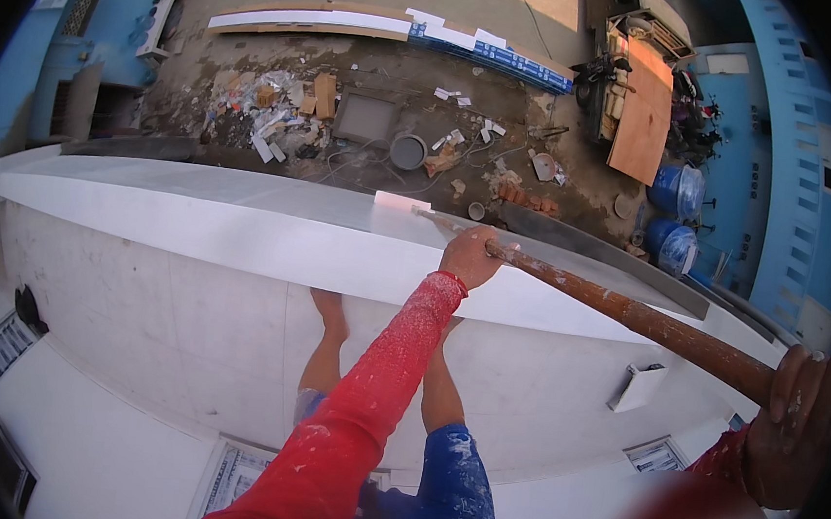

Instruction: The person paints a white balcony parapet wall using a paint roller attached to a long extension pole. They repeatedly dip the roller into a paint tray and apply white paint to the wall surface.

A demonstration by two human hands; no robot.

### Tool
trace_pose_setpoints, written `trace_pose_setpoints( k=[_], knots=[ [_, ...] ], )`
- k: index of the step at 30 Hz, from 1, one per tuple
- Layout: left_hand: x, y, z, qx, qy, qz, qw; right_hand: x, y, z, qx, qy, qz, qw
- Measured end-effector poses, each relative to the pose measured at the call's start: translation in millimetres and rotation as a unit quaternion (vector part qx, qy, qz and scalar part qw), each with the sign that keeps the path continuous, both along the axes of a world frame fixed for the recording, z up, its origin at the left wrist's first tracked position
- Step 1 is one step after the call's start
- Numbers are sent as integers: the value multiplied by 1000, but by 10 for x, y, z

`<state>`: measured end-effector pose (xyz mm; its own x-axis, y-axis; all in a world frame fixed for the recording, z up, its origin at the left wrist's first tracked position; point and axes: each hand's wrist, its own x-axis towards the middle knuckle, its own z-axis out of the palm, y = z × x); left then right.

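Note:
My left hand (470,255) is closed around the far part of a long brown, paint-stained pole (626,313); its red sleeve reaches up from the lower edge. My right hand (793,426), speckled with white, grips the pole's near end at the right rim. At the pole's far tip a white roller head (401,202) rests on the top of a white ledge (223,220). My legs in blue paint-spattered shorts (456,487) and a bare foot (330,307) stand against the white wall (138,316) below the ledge.
Far below lies a dirt yard with scattered debris (281,112), a round dark pan (407,151), two blue barrels (677,189), a plywood board (645,112) and long white panels (307,22). Blue building walls (786,142) flank both sides. A small white bracket (637,386) sticks out of the wall.

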<state>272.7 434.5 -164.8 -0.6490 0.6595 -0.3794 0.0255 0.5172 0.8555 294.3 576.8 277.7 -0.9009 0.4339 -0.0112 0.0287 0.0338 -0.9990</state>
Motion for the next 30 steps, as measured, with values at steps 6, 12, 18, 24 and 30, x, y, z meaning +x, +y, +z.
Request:
trace_pose_setpoints(
  k=[6, 12, 18, 24, 30],
  knots=[
    [-36, -192, -1223, -93, -20, -62, 994, 221, -460, -1463, -16, 26, -92, 995],
    [-57, -307, -2010, -112, 5, -133, 985, 391, -702, -2262, 39, 14, -48, 998],
    [-43, -341, -2174, -86, 15, -99, 991, 405, -814, -2321, 43, -12, -55, 997],
    [-198, -403, -2146, -106, -3, -87, 991, 252, -826, -2289, 31, 3, -70, 997],
    [-248, -520, -2097, -98, 0, -89, 991, 96, -798, -2316, 29, 10, -28, 999]
  ],
)
